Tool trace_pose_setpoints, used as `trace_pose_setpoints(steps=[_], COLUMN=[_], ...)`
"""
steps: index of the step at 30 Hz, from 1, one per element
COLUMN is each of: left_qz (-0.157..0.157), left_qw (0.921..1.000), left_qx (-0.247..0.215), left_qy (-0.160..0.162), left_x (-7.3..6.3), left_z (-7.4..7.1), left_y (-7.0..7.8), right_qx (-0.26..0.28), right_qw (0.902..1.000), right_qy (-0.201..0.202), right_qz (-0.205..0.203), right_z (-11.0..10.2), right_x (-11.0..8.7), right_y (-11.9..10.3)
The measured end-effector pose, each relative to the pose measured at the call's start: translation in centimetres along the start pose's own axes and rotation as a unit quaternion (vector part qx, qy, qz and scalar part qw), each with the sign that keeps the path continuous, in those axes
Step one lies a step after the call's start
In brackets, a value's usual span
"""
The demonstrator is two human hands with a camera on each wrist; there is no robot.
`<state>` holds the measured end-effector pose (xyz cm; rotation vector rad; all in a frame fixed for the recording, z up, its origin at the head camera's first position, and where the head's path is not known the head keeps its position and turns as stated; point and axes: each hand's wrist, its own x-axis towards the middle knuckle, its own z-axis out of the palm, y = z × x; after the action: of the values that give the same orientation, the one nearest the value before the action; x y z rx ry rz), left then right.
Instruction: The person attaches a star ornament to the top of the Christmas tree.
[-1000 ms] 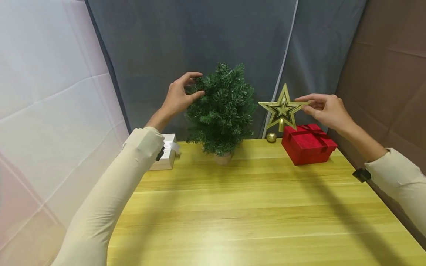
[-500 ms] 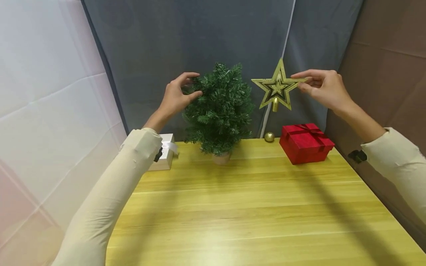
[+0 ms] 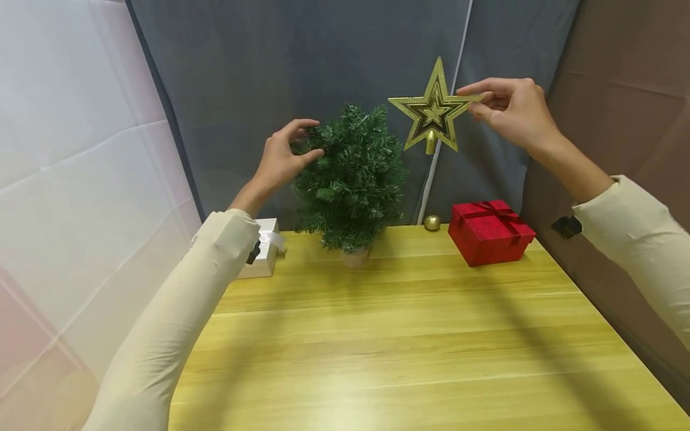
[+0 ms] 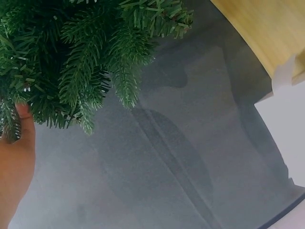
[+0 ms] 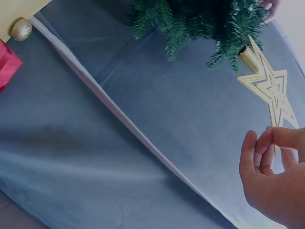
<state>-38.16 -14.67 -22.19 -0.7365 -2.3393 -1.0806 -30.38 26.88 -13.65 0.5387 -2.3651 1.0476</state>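
Observation:
A small green artificial Christmas tree (image 3: 353, 176) stands in a pale pot at the back of the table. My left hand (image 3: 283, 152) holds its upper left side, thumb and fingers curved round the branches; some fingers are hidden in the needles. In the left wrist view, part of that hand (image 4: 16, 162) shows against the sprigs. Up to the right of the tree, my right hand (image 3: 514, 111) pinches a gold star tree topper (image 3: 433, 111) by its right point. The star is upright, its short hollow socket (image 3: 430, 142) pointing down, apart from the branches.
A gold ball ornament (image 3: 432, 222) lies at the table's back edge, beside a red gift box (image 3: 489, 233) with a ribbon. At the left stands a white box (image 3: 264, 254) with a white bow, partly behind my sleeve. Grey cloth (image 3: 242, 72) hangs behind the wooden table (image 3: 356, 335).
My right hand has raised the star from in front of the red box, up and leftward, to above the tree's top level. The left hand has stayed at the tree.

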Motion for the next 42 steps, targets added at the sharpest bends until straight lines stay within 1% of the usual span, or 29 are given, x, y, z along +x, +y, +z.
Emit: trace_pose_setpoints(steps=[9, 14, 24, 31, 36, 42], left_qz=[0.000, 0.000, 0.005, 0.003, 0.008, 0.009], left_qw=[1.0000, 1.0000, 1.0000, 1.0000, 0.9999, 0.9999], left_qx=[0.000, -0.002, -0.003, -0.004, -0.008, -0.007], left_qy=[0.002, 0.003, 0.004, 0.008, 0.010, 0.007], left_x=[0.0, 0.0, 0.0, -0.1, 0.0, -0.1], left_z=[0.1, 0.1, 0.2, 0.1, 0.3, 0.6], left_y=[-0.1, 0.1, 0.4, 0.3, 0.3, 0.5], right_qx=[0.023, 0.034, 0.029, 0.031, 0.039, 0.033], right_qw=[0.9996, 0.9991, 0.9989, 0.9976, 0.9972, 0.9966], right_qy=[-0.003, -0.004, -0.007, 0.006, 0.017, 0.037], right_qz=[-0.016, -0.025, -0.037, -0.062, -0.062, -0.065], right_z=[1.1, 1.8, 3.4, 5.0, 5.7, 6.2], right_x=[1.8, 2.7, 4.5, 6.0, 6.8, 7.6], right_y=[-1.5, -2.5, -4.5, -5.3, -5.9, -6.1])
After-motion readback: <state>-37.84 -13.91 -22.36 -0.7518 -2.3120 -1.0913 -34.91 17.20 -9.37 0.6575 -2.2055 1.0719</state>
